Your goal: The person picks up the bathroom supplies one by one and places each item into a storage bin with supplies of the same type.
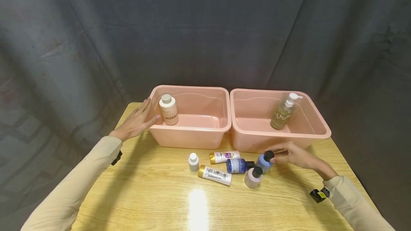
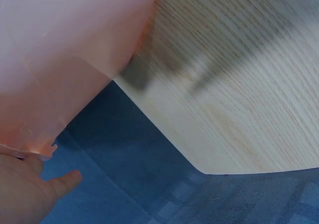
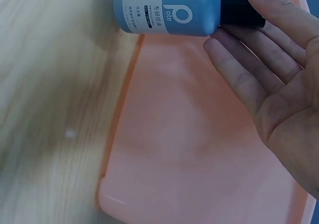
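My right hand (image 1: 290,155) pinches the black cap of a light blue bottle (image 1: 264,164) between thumb and fingers, in front of the right pink bin (image 1: 282,137). The right wrist view shows the blue bottle (image 3: 167,10) with its white label and the thumb over the cap. With fingers extended, my left hand (image 1: 136,121) rests at the left rim of the left pink bin (image 1: 189,138). Close to that hand, inside the bin, stands a white bottle (image 1: 169,111). A pale pink bottle (image 1: 252,179) with a black cap stands beside the blue one.
A dark blue bottle (image 1: 236,165) lies next to two gold-capped tubes, one nearer the bins (image 1: 224,156) and one nearer me (image 1: 216,175). A small white bottle (image 1: 194,163) stands left of them. The right bin holds a pump bottle (image 1: 282,116). Dark curtains (image 1: 205,27) hang behind the table.
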A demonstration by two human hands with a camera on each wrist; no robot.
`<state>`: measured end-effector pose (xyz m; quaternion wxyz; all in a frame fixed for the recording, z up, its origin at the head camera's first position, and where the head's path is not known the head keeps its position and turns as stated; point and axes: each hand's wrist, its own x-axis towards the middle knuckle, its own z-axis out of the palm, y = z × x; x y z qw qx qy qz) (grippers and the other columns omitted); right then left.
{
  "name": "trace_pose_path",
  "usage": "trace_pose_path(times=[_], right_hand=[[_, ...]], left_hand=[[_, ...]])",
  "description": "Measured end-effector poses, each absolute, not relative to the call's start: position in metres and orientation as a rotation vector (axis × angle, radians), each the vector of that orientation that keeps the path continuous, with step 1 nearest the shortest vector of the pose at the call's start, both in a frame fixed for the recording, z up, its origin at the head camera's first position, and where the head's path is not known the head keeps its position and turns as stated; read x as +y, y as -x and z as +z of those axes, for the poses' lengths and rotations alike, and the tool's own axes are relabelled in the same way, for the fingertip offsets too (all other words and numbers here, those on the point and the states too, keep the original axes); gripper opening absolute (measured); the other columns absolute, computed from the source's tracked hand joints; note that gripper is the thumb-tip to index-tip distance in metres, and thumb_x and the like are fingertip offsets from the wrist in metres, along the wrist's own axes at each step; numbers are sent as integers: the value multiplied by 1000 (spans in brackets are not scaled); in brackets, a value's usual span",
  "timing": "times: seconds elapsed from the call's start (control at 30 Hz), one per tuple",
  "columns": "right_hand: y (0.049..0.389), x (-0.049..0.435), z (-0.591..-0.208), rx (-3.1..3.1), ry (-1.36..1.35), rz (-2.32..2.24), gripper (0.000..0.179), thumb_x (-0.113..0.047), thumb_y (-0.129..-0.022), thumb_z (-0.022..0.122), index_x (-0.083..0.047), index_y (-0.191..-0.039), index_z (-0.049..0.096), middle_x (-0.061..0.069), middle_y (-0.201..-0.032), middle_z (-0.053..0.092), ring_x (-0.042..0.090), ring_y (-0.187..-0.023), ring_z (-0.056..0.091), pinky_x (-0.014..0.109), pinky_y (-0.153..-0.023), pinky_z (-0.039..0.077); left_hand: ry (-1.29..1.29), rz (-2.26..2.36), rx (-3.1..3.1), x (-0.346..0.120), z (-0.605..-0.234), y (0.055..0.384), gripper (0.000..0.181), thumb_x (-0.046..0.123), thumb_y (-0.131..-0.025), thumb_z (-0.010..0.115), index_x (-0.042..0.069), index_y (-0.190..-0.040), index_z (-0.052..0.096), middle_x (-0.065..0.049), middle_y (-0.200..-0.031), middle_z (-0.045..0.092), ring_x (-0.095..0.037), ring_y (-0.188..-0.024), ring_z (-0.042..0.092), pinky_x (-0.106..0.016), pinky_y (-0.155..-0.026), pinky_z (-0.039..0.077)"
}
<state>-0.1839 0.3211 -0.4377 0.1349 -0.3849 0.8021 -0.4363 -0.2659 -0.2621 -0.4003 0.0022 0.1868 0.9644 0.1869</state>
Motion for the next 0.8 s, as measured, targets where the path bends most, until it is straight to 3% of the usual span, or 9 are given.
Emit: trace_pose_path(times=[0.33, 0.8], right_hand=[[185, 323, -428, 2381, 1199, -1315, 30, 10, -89, 66, 8, -118, 64, 16, -111, 69, 15, -102, 66, 28, -83, 56], [177, 323, -416, 2439, 1048, -1340, 30, 4, -90, 68, 3, -120, 65, 11, -114, 69, 13, -102, 66, 28, -81, 56]], left_hand=[[-592, 559, 3013, -263, -399, 265, 85, 54, -103, 38, 0, -157, 3, -14, -164, -8, -31, -150, -2, -59, -116, 10], [-588, 561, 3016, -263, -398, 264, 85, 55, -103, 38, -1, -157, 3, -15, -164, -8, -33, -150, -1, -59, -116, 11]])
